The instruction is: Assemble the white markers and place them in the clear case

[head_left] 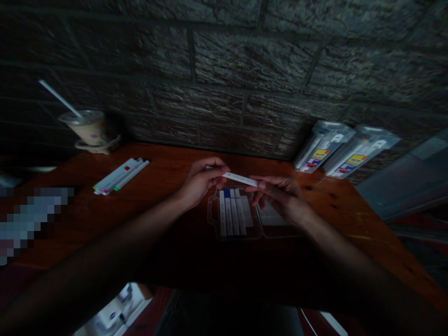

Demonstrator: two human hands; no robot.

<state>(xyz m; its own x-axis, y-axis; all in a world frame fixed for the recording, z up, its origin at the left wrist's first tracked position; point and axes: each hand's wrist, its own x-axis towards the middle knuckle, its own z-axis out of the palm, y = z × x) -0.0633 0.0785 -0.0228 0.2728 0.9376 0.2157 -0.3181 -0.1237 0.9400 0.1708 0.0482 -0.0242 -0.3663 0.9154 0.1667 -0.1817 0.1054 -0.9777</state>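
Observation:
My left hand [200, 183] and my right hand [280, 196] together hold a white marker pen [241, 178] level above the table, each pinching one end. Right below lies an open clear plastic pack [214, 212] with several white markers [231, 212] in a row, one with a blue cap. Both hands hover just over that pack, near the middle of the wooden table [157, 205].
Three loose markers [121, 176] lie at the left. A lidded drink cup with a straw [87, 128] stands at the back left. Two sealed marker packs [345, 149] lean against the dark stone wall at the right. A blurred patch sits at the left edge.

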